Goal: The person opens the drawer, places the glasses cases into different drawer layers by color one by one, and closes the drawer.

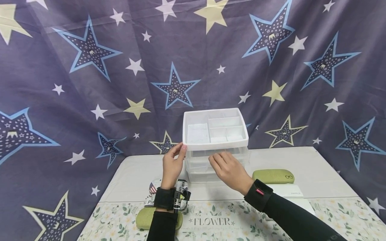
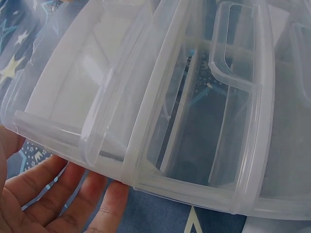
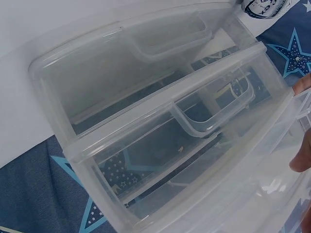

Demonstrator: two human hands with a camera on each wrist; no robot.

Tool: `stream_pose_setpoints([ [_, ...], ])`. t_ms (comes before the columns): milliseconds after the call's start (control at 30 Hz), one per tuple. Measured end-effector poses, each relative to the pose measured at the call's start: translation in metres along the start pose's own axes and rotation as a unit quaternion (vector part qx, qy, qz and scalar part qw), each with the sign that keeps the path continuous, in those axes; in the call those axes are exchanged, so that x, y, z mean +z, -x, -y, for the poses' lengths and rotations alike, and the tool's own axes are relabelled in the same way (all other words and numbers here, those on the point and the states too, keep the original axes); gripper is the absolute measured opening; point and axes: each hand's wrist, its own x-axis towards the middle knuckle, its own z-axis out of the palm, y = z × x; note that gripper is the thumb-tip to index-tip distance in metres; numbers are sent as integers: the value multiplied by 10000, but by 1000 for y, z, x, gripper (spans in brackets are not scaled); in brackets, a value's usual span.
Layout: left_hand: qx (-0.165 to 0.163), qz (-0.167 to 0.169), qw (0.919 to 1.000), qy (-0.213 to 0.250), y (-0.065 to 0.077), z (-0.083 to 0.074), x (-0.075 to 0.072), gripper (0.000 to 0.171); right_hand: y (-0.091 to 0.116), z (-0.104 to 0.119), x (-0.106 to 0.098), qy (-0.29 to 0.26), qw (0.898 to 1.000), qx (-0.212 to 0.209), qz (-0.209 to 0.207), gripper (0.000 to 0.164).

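Meanwhile, left hand (image 1: 172, 164) pinches translucent plastic drawer organiser's (image 1: 215, 144) top corner, steadying it | right hand (image 1: 229, 170), fingers relaxed, touches its upper drawer front

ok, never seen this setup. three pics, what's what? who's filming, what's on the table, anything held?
No robot here: a person wears three cameras. The wide picture is from the head; the two close-ups are from the wrists. On the table stands a clear plastic drawer organizer with a white divided top tray. The left hand touches the tray's front left corner, fingers at its edge. The right hand rests against the upper drawer front; whether it grips is unclear. Around them lie two green glasses cases and a printed case by the left wrist.
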Motion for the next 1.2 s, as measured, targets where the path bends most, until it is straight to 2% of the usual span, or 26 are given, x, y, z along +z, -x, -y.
stream_pose_setpoints([
  [333, 59, 6, 10000, -27, 0, 0, 0, 45, 1, 3, -6, -98, 9999, 45, -27, 24],
  [1200, 153, 54, 9999, -41, -1, 4, -1, 46, -3, 10, -20, -153, 9997, -22, -178, 27],
])
